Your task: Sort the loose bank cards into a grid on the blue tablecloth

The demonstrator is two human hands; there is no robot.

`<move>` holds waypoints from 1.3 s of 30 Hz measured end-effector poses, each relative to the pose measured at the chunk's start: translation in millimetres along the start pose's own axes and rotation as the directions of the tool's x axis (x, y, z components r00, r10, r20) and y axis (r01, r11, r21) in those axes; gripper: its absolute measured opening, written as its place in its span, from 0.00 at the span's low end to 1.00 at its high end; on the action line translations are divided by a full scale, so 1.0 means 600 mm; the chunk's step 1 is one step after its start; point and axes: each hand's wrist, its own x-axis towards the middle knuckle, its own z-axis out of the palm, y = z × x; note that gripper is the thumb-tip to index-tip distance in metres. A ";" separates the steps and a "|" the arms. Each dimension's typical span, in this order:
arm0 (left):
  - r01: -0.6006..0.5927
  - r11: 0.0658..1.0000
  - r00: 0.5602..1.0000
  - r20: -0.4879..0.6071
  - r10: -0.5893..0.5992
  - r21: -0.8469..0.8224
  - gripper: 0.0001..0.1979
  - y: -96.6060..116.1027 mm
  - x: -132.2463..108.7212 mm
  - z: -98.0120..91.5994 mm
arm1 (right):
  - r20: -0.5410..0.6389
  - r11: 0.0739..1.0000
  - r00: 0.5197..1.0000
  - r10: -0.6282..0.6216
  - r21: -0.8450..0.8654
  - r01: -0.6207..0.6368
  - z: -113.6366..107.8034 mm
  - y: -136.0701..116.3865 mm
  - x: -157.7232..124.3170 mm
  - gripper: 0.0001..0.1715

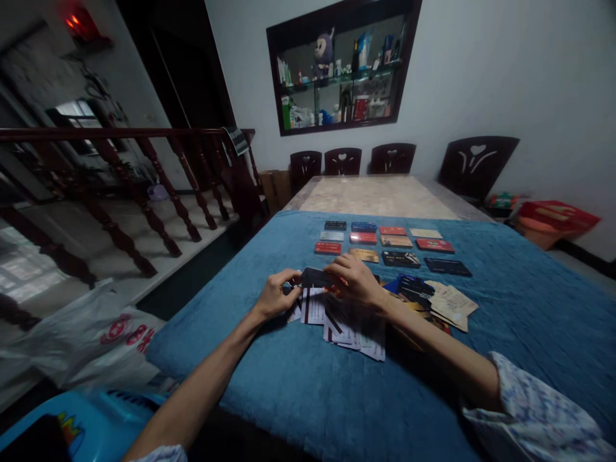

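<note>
Between my two hands is a dark card (315, 278), tilted above the pile. My left hand (279, 294) pinches its left end, and my right hand (355, 279) has its fingers closed on the right end. Below them, white cards with dark stripes (344, 330) lie spread on the blue cloth (269, 378). Beige cards (452, 304) and dark blue cards (414, 289) overlap to the right of my right hand. Farther back, small stacks of cards stand in rows, among them a black one (400, 258) and a red one (434, 246).
The cloth covers the near part of a long table (385, 196). Dark chairs (342, 162) stand behind it, with another chair (476, 167) at the right. Plastic bags (110, 333) and a blue plastic object (103, 420) are at the lower left, below a wooden railing (144, 133).
</note>
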 end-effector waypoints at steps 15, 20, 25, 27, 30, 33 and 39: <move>-0.027 1.000 0.999 -0.038 0.027 0.010 0.17 -0.002 -0.004 0.012 | 0.188 0.997 0.980 0.060 -0.063 -0.049 -0.008 -0.020 -0.004 0.11; -0.097 0.994 0.995 -0.008 0.098 0.051 0.19 -0.007 -0.005 0.015 | 0.226 0.993 0.971 0.082 -0.097 -0.061 -0.007 -0.021 -0.004 0.13; -0.146 0.985 0.989 0.035 0.143 0.095 0.19 -0.007 -0.006 0.017 | 0.265 0.986 0.958 0.114 -0.151 -0.075 -0.005 -0.027 -0.004 0.13; -0.145 0.983 0.989 0.044 0.141 0.113 0.18 -0.005 -0.006 0.018 | 0.291 0.980 0.947 0.138 -0.180 -0.087 -0.005 -0.030 -0.004 0.16; -0.145 0.982 0.989 0.045 0.140 0.125 0.18 -0.004 -0.005 0.020 | 0.307 0.968 0.933 0.188 -0.220 -0.123 -0.005 -0.034 -0.005 0.21; -0.133 0.981 0.991 0.046 0.128 0.139 0.17 -0.005 -0.004 0.022 | 0.317 0.959 0.919 0.236 -0.227 -0.169 -0.007 -0.037 -0.004 0.24; -0.119 0.981 0.993 0.045 0.113 0.151 0.20 -0.008 -0.003 0.025 | 0.372 0.948 0.877 0.305 -0.206 -0.242 -0.009 -0.040 -0.001 0.26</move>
